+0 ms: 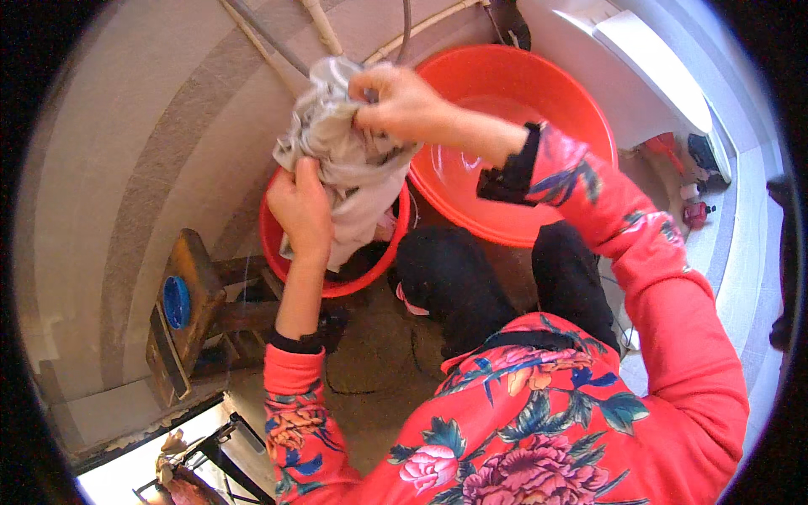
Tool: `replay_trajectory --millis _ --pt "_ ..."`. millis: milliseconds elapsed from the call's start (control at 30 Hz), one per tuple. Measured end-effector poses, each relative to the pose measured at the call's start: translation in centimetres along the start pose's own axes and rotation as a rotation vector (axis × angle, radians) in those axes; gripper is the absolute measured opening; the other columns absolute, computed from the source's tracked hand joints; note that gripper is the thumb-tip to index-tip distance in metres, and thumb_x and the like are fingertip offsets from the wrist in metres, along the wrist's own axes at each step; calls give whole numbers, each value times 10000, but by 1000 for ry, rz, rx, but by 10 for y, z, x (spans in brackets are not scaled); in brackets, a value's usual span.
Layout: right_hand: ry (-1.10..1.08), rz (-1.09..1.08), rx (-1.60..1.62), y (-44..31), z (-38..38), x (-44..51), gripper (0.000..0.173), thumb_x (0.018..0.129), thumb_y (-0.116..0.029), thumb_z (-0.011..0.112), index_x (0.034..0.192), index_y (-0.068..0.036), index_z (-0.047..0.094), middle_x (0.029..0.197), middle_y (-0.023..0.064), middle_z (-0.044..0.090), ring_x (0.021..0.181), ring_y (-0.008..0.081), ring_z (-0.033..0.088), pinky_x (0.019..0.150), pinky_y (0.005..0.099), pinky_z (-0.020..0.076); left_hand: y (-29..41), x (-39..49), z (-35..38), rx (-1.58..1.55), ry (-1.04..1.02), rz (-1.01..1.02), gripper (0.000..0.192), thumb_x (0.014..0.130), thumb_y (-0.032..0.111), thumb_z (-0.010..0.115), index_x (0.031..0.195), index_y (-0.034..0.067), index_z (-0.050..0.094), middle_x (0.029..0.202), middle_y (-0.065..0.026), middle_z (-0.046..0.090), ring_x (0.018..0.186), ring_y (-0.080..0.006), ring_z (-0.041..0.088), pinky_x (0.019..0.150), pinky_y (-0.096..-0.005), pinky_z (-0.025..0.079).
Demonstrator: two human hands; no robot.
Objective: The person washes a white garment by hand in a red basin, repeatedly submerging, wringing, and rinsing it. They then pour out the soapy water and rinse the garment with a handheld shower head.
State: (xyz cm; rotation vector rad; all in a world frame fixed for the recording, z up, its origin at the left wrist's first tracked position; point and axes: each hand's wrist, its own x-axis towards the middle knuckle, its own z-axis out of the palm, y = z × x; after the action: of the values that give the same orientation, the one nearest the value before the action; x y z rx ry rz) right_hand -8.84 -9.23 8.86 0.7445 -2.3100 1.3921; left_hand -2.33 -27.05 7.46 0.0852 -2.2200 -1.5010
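Note:
A bunched light grey cloth garment (pixel 353 151) hangs between my two hands. My left hand (pixel 301 205) grips its lower left edge, thumb on top. Higher up, my right hand (pixel 404 104) pinches the upper right part and looks slightly blurred. The lower end of the cloth droops into a smaller red bucket (pixel 271 243), where dark and pinkish fabric (pixel 386 222) also lies. To the right stands a large red plastic basin (pixel 536 76) with what looks like shallow water (pixel 467 154) at its bottom; my right forearm crosses over it.
Left of the bucket is a wooden stool (pixel 196 271) with a blue round lid or dish (pixel 177 302) on it. Pipes (pixel 322 25) run along the wall behind. A white fixture (pixel 656 69) stands at right, near a pink bottle (pixel 696 214). My dark-trousered knees (pixel 442 271) are close to both vessels.

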Motion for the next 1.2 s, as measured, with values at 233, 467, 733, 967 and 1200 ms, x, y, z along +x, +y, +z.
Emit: replay_trajectory --millis 233,467,733,967,1200 --pt "56 -1 368 -75 -121 12 108 745 34 515 822 -25 563 696 -20 538 594 81 508 526 224 432 115 12 25 -299 -125 238 279 813 221 555 718 -34 617 603 -21 572 552 -108 498 524 -273 400" --pt "280 -179 7 -100 -225 -18 100 757 -5 520 841 -22 572 807 0 564 747 76 508 670 238 445 187 5 105 -667 -309 416 200 839 142 542 756 -15 633 662 41 553 618 -54 492 535 -229 399" --pt "-78 325 -459 36 -299 -136 258 832 -236 597 995 -37 588 898 39 622 821 126 576 708 284 482 121 -10 199 202 -731 510 400 742 390 564 839 16 668 818 -214 648 809 -333 636 714 -408 478" --pt "-317 1038 -450 111 -298 -257 207 824 -220 557 903 -43 628 761 47 630 612 130 590 507 289 478 16 12 178 214 -787 322 266 774 257 589 863 14 649 887 -207 646 879 -326 621 758 -391 472" --pt "-172 613 -813 146 -234 -344 290 814 -314 532 798 -51 653 766 201 630 738 375 619 677 478 491 -76 -15 126 402 -515 675 142 779 143 585 737 8 592 788 -174 593 784 -355 572 699 -450 451"
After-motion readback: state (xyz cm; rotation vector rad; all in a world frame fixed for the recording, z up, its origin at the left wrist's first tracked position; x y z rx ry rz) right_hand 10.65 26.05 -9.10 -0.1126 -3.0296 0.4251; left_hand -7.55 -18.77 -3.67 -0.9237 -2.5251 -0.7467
